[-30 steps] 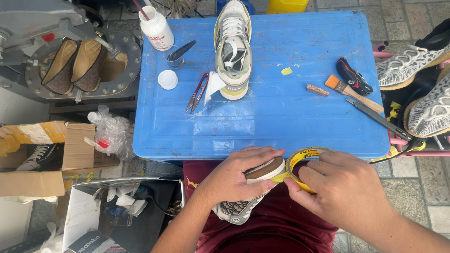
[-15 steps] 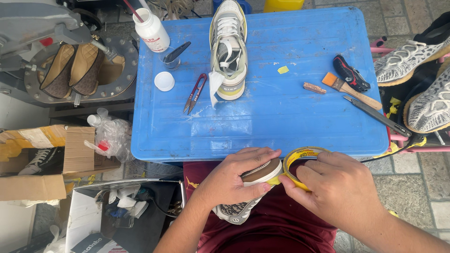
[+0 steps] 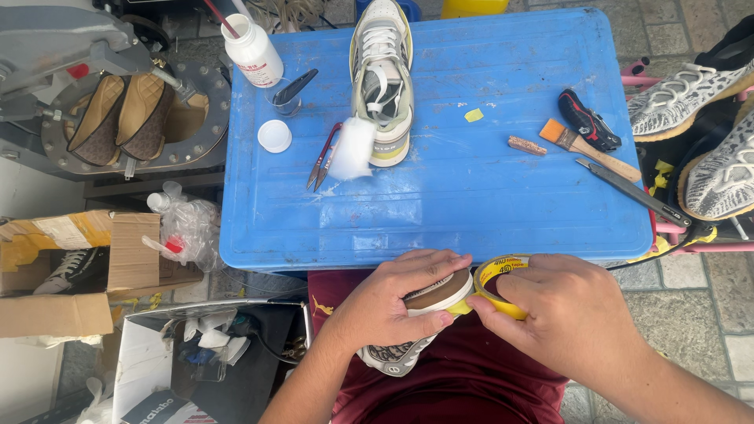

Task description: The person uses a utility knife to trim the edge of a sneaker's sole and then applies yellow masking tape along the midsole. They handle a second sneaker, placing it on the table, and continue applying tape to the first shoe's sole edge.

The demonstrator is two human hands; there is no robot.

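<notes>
Hands barely shifted: left hand (image 3: 385,310) hides sneaker (image 3: 397,357), right hand (image 3: 569,318) covers tape roll (image 3: 496,275).

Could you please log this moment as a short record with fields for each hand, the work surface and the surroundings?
left hand: left hand grips a sneaker on the lap, sole edge up
right hand: right hand holds a yellow tape roll against the sneaker's sole
work surface: blue plastic lid carrying a second sneaker, white bottle, white cap, brush and black cutter
surroundings: patterned grey sneakers at right; cardboard box at left
</notes>
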